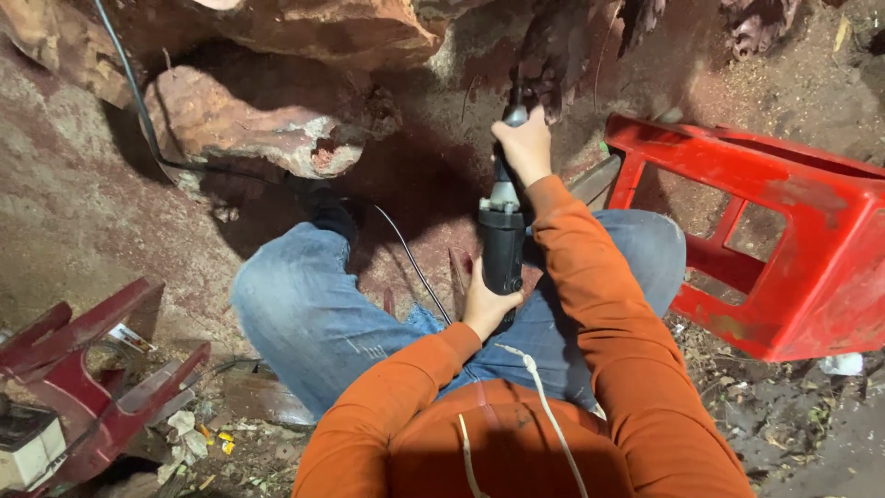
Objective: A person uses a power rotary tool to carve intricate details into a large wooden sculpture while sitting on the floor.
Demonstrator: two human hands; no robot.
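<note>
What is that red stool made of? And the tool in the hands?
The red stool looks like moulded plastic: smooth, slightly glossy, dusty, with thin ribbed walls. The power tool seems to have a matte black plastic body and a grey metal-looking front part. The left hand holds its body, and the right hand holds its front.

Warm light from above, fairly bright, ground tinted red. Deep shadow under the rock (277, 120) and between the legs. Sharp centre, slight wide-angle stretch at edges.

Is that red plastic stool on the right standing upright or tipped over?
Tipped over. The red stool lies on its side on the dirt, legs pointing sideways, open underside showing.
</note>
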